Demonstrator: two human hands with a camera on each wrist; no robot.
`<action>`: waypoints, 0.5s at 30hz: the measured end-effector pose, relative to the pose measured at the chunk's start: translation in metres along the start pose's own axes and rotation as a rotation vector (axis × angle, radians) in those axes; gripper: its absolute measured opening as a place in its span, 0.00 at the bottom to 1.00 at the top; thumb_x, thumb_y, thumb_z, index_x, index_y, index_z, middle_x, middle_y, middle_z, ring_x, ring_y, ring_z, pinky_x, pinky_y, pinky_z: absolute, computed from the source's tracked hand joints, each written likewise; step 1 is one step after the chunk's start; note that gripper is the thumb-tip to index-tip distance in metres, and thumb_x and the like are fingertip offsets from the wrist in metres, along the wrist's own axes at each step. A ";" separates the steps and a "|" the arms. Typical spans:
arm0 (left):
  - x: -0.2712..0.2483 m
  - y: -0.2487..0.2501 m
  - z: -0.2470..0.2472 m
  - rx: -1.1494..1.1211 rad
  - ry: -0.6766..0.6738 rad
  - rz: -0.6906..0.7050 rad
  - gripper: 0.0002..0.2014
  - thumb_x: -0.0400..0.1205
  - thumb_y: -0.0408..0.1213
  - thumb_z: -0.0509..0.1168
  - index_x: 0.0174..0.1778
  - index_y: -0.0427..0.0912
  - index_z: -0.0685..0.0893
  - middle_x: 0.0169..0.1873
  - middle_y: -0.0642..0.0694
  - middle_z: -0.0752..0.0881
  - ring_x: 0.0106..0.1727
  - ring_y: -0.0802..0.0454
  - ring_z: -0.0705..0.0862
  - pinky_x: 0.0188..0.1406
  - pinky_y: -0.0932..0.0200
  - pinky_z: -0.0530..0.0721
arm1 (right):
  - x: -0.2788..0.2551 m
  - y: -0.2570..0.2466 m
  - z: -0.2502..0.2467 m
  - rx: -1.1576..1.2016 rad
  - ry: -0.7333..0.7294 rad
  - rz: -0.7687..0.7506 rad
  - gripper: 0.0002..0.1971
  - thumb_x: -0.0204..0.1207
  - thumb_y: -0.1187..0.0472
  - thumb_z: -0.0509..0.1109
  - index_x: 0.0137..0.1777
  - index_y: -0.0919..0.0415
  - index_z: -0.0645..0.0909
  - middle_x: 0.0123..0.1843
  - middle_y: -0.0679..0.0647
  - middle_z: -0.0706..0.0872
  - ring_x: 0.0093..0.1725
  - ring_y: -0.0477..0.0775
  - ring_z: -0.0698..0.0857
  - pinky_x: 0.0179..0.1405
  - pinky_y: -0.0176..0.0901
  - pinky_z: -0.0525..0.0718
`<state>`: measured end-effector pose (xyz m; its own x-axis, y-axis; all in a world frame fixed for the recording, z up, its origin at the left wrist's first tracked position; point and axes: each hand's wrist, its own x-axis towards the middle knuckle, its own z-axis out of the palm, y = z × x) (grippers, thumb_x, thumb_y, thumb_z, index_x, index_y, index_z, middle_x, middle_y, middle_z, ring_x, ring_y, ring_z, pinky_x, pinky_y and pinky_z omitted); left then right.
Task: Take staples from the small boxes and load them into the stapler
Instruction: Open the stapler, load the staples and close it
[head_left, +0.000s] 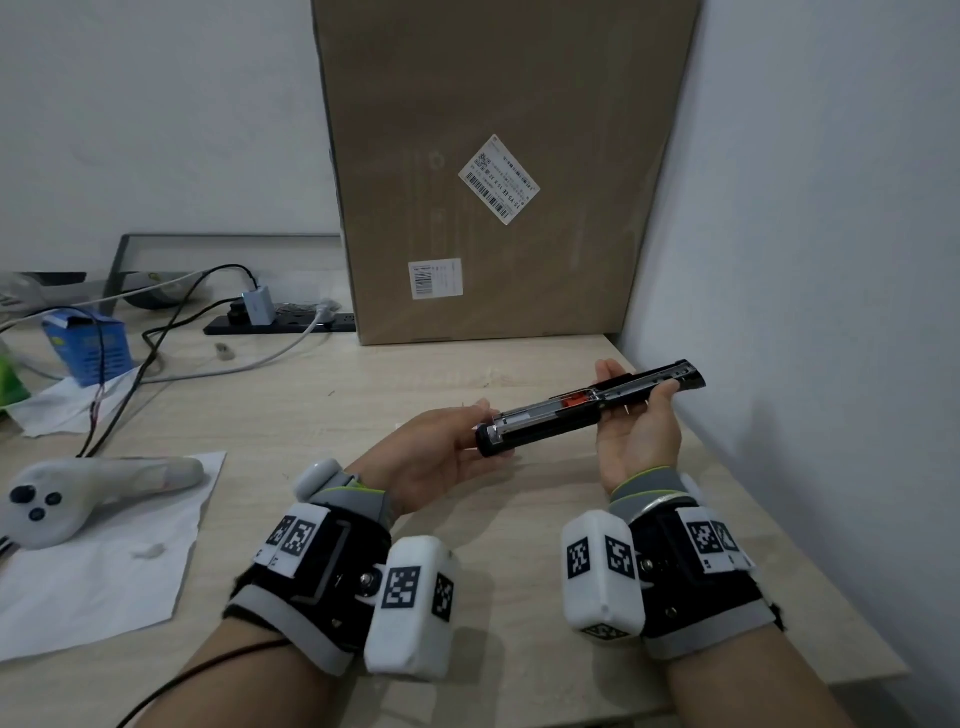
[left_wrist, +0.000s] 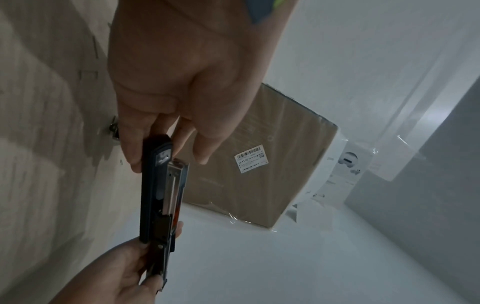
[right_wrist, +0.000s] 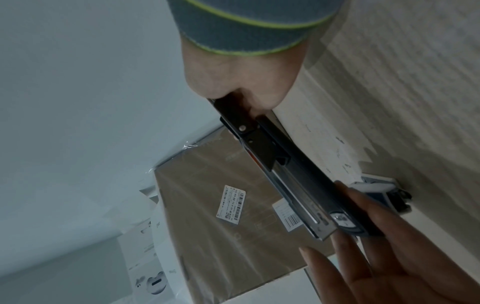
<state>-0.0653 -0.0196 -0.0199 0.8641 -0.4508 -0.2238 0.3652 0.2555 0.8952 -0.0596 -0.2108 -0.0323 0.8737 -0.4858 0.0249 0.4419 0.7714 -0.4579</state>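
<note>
Long black metal stapler (head_left: 589, 408), magazine exposed: held level above the surface, left hand (head_left: 441, 462) pinching one end, right hand (head_left: 636, 431) clasping the other (channel best kept upward for loading).

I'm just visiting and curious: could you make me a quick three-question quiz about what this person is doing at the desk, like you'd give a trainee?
1. True or false: the stapler lies on the desk.
2. Which hand grips the stapler's far end, nearer the wall: A the left hand, B the right hand?
3. What colour is the small part visible inside the stapler's open channel?

Key
1. False: both hands hold it above the desk.
2. B: the left hand holds the near end.
3. Orange-red.
</note>
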 end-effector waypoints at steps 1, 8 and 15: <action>0.000 0.000 0.000 -0.030 0.000 -0.014 0.20 0.85 0.39 0.58 0.66 0.27 0.77 0.55 0.32 0.83 0.46 0.45 0.87 0.49 0.57 0.88 | 0.000 0.000 0.000 0.001 0.000 -0.002 0.25 0.86 0.48 0.48 0.75 0.64 0.64 0.49 0.62 0.87 0.49 0.54 0.89 0.56 0.48 0.86; 0.003 -0.002 0.001 -0.063 0.033 0.056 0.15 0.86 0.29 0.54 0.65 0.28 0.77 0.55 0.35 0.83 0.47 0.48 0.86 0.38 0.67 0.89 | 0.000 0.000 -0.001 -0.141 -0.037 -0.024 0.18 0.84 0.47 0.53 0.66 0.57 0.71 0.50 0.58 0.87 0.53 0.53 0.87 0.54 0.46 0.84; 0.006 -0.006 -0.002 0.006 0.061 0.079 0.13 0.85 0.28 0.55 0.62 0.29 0.80 0.47 0.37 0.85 0.41 0.50 0.87 0.37 0.68 0.89 | -0.007 -0.001 0.005 -0.403 -0.121 -0.059 0.09 0.81 0.52 0.62 0.54 0.53 0.81 0.50 0.53 0.87 0.54 0.50 0.85 0.65 0.48 0.78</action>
<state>-0.0618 -0.0217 -0.0273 0.9099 -0.3763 -0.1749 0.2926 0.2828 0.9135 -0.0653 -0.2055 -0.0277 0.8773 -0.4543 0.1549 0.3986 0.5097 -0.7624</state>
